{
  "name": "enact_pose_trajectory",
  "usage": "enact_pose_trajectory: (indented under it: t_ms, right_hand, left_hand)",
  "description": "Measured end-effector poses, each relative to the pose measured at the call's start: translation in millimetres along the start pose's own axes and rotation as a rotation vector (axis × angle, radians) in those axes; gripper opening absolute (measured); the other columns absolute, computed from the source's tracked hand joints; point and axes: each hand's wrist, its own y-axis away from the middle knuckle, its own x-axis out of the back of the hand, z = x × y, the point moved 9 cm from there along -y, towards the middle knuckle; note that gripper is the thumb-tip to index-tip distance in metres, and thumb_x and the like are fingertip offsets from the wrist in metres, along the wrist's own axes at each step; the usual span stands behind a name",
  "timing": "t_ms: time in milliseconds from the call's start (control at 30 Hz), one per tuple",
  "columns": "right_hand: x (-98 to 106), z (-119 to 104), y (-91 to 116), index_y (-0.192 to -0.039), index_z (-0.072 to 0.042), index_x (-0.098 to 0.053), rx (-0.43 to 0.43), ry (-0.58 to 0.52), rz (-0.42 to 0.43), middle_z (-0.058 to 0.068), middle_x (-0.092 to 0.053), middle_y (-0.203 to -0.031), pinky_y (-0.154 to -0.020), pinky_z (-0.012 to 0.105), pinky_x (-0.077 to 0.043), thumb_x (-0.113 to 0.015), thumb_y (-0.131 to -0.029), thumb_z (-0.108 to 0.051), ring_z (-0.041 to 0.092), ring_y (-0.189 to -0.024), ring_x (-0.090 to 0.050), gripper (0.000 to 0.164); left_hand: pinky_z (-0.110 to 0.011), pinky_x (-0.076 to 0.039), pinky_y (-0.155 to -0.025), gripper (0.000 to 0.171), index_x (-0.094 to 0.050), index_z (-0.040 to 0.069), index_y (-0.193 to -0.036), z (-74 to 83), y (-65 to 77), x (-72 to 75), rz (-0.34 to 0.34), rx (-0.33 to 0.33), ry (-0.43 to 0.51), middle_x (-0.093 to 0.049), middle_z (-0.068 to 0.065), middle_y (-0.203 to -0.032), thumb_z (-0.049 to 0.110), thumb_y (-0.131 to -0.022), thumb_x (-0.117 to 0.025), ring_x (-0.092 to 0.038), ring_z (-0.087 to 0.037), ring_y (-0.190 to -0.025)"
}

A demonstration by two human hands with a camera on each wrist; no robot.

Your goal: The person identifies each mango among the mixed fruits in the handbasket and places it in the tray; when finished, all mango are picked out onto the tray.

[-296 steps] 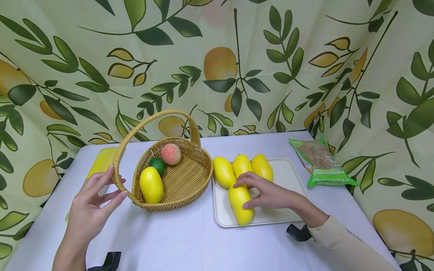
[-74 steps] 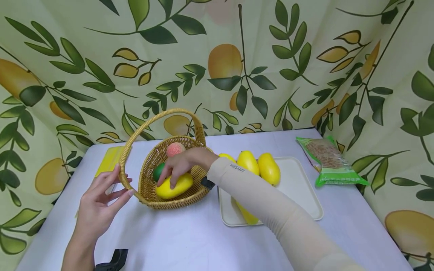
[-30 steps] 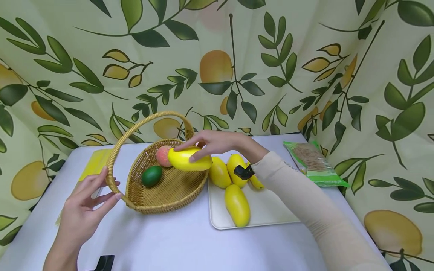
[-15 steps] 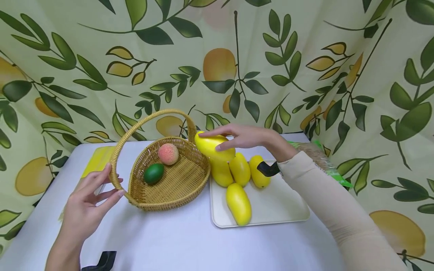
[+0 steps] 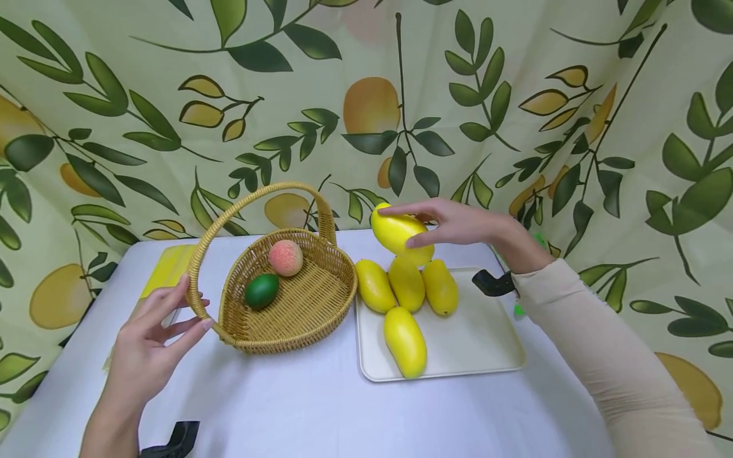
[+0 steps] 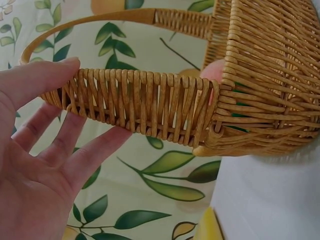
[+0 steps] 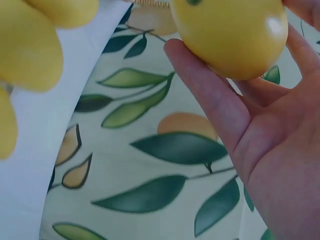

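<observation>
My left hand (image 5: 146, 346) pinches the handle (image 6: 130, 102) of the wicker basket (image 5: 309, 308) near its left base, thumb on one side and fingers on the other. Inside the basket lie a pink peach (image 5: 286, 257) and a dark green oval fruit (image 5: 261, 291). Raised above the back of the white tray (image 5: 475, 337), my right hand (image 5: 460, 222) grips a yellow mango (image 5: 397, 232) between thumb and fingers. In the right wrist view that mango (image 7: 232, 35) sits against the fingers. Several more mangoes (image 5: 405, 341) rest on the tray, three in a row behind one in front.
Behind the basket's left side lies a flat yellow item (image 5: 166, 270), partly covered by the left hand. Right of the tray, the right arm hides most of a green-edged bag (image 5: 518, 310). A leaf-patterned curtain (image 5: 366, 165) rises at the table's back edge.
My right hand has taken hold of the mango in the basket, lifted it out and carried it right, over the tray. The left hand has stayed on the handle.
</observation>
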Motion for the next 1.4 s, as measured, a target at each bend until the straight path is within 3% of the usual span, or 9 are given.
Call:
enact_pose_trajectory:
  t_ms: [233, 433, 667, 900, 1067, 1267, 1400]
  right_hand:
    - [11.1, 10.3, 20.3, -0.157, -0.027, -0.042, -0.057, 0.018, 0.038, 0.004, -0.044, -0.16, -0.108, 0.049, -0.05, -0.063, -0.095, -0.011, 0.028, -0.128, -0.055, 0.067]
    - [11.9, 22.5, 45.6, -0.155, -0.025, -0.041, -0.086, 0.019, 0.095, 0.007, -0.044, -0.159, -0.103, 0.056, -0.056, -0.073, -0.094, -0.021, 0.04, -0.134, -0.055, 0.069]
    - [-1.4, 49.1, 74.5, -0.151, -0.033, -0.043, -0.145, -0.015, 0.165, 0.003, -0.037, -0.162, -0.096, 0.049, -0.06, -0.078, -0.09, -0.026, 0.042, -0.133, -0.055, 0.071]
    - [-20.5, 70.0, 95.9, -0.152, -0.024, -0.043, -0.12, -0.055, 0.194, 0.011, -0.032, -0.165, -0.088, 0.031, -0.063, -0.081, -0.086, -0.019, 0.049, -0.136, -0.049, 0.077]
    - [-42.4, 84.0, 107.9, -0.154, -0.025, -0.04, -0.155, -0.119, 0.182, 0.012, -0.023, -0.168, -0.083, 0.031, -0.064, -0.081, -0.085, -0.019, 0.053, -0.135, -0.046, 0.081]
    - [-66.3, 94.0, 115.7, -0.153, -0.028, -0.043, -0.146, -0.102, 0.172, 0.013, -0.019, -0.169, -0.091, 0.034, -0.06, -0.08, -0.086, -0.023, 0.042, -0.134, -0.047, 0.077]
    - [-79.1, 98.3, 118.3, -0.155, -0.029, -0.042, -0.122, -0.08, 0.162, 0.013, -0.021, -0.169, -0.101, 0.031, -0.054, -0.079, -0.088, -0.026, 0.007, -0.14, -0.042, 0.076]
  left_hand:
    - [-0.005, -0.056, -0.079, 0.09, -0.052, 0.006, -0.148, -1.6, 0.3, 0.9, 0.004, 0.009, 0.009, -0.061, 0.017, -0.113, -0.03, -0.069, -0.074, -0.063, 0.005, -0.107]
    - [-0.005, -0.056, -0.08, 0.09, -0.052, 0.002, -0.147, -0.2, -1.1, 0.6, 0.004, -0.021, 0.03, -0.061, 0.016, -0.114, -0.033, -0.066, -0.073, -0.063, 0.004, -0.107]
    - [-0.005, -0.056, -0.08, 0.09, -0.052, 0.004, -0.147, 0.2, -2.6, 1.3, 0.004, -0.017, 0.017, -0.061, 0.017, -0.114, -0.032, -0.067, -0.073, -0.063, 0.005, -0.107]
    - [-0.005, -0.056, -0.079, 0.089, -0.052, 0.005, -0.148, -0.3, -2.1, 1.3, 0.003, -0.002, 0.014, -0.061, 0.017, -0.113, -0.031, -0.069, -0.073, -0.063, 0.005, -0.107]
    - [-0.005, -0.056, -0.079, 0.089, -0.051, 0.007, -0.149, -1.0, -0.5, 0.8, -0.002, 0.007, -0.004, -0.06, 0.017, -0.113, -0.029, -0.071, -0.074, -0.062, 0.005, -0.107]
    - [-0.005, -0.056, -0.078, 0.088, -0.051, 0.009, -0.149, -1.5, 0.9, -0.4, -0.001, 0.026, -0.01, -0.06, 0.017, -0.113, -0.027, -0.072, -0.074, -0.062, 0.006, -0.107]
    - [-0.005, -0.056, -0.078, 0.088, -0.052, 0.007, -0.148, -1.7, 1.4, -0.7, 0.005, 0.02, 0.006, -0.06, 0.017, -0.113, -0.029, -0.071, -0.074, -0.063, 0.005, -0.107]
